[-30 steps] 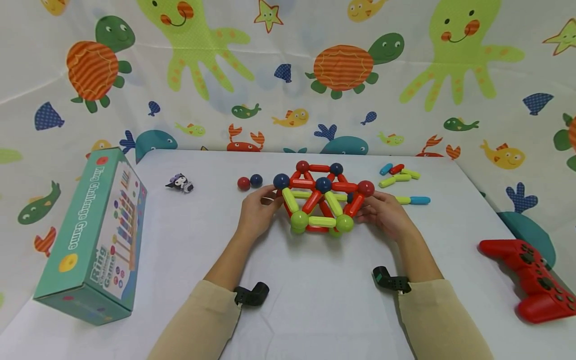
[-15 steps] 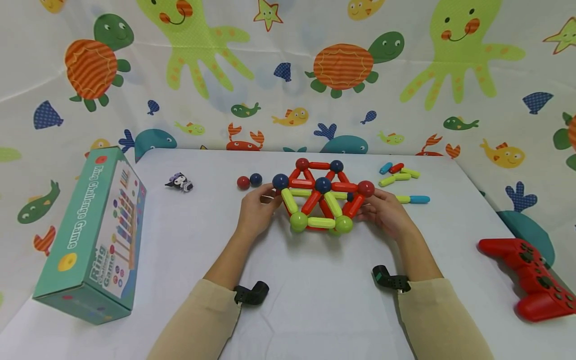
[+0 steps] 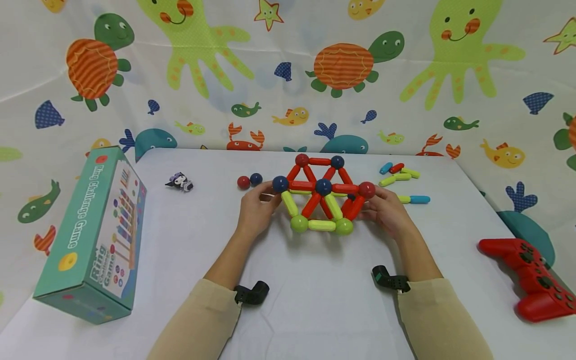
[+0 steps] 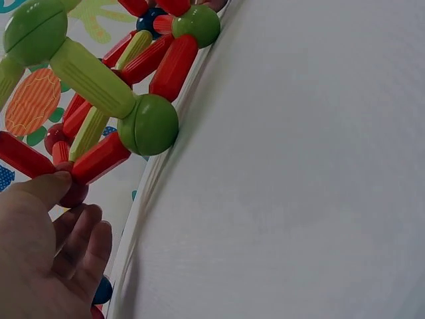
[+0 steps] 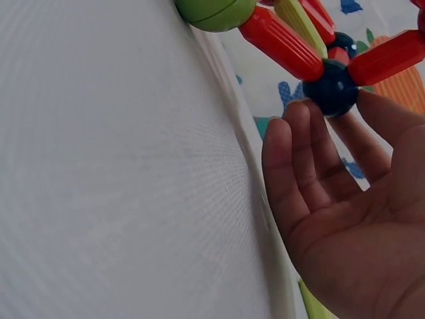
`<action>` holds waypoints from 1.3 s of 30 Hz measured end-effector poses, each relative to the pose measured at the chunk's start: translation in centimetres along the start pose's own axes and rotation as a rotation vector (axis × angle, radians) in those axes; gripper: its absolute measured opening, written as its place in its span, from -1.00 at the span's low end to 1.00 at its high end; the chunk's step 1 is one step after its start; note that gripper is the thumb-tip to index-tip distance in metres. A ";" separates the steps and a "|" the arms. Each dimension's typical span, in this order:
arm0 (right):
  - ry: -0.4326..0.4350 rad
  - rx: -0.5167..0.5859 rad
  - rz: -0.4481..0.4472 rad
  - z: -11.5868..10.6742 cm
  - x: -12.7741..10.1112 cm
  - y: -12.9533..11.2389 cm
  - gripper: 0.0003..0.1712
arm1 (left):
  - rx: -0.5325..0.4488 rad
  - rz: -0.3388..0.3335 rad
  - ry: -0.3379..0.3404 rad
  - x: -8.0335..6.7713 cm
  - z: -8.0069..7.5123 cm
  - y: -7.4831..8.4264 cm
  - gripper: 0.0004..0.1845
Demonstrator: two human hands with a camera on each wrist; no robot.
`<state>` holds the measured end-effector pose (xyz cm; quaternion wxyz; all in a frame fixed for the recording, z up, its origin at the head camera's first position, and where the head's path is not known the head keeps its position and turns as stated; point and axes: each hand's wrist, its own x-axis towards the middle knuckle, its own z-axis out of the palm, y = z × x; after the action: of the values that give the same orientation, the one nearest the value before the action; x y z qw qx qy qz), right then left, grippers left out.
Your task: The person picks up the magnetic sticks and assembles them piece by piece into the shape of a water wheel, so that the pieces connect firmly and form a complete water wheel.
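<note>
A ball-and-stick construction model (image 3: pixel 323 187) of red and lime rods, with red, dark blue and green balls, is held up between both hands over the white table. My left hand (image 3: pixel 255 212) grips its left side; in the left wrist view, thumb and fingers pinch a red ball (image 4: pixel 73 193). At the opposite side is my right hand (image 3: pixel 388 212), whose thumb and fingertips hold a dark blue ball (image 5: pixel 331 88) in the right wrist view. Two green balls (image 3: pixel 299 223) joined by a lime rod (image 3: pixel 321 225) form the near lower edge. The model partly hides the fingertips in the head view.
A red ball (image 3: pixel 243 183) and a dark blue ball (image 3: pixel 256 179) lie behind my left hand, near a small figurine (image 3: pixel 180 182). Loose rods (image 3: pixel 396 178) lie back right. A green game box (image 3: pixel 92 235) stands left; a red game controller (image 3: pixel 528 280) lies right.
The model has tilted a little in my hands: its far top edge sits higher, and the rear lower parts have slipped out of sight behind the front green balls. Both hands keep their hold.
</note>
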<state>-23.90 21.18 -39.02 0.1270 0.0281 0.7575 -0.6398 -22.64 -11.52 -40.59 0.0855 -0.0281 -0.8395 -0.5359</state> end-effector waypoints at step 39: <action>0.014 0.065 -0.043 0.0 0.1 0.1 -0.38 | -0.441 -0.175 0.018 0.2 -0.3 0.4 -0.64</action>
<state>-24.00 21.14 -39.18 0.1069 0.0202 0.7377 -0.6663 -22.78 -11.64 -40.02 0.0379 0.0313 -0.7007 -0.7118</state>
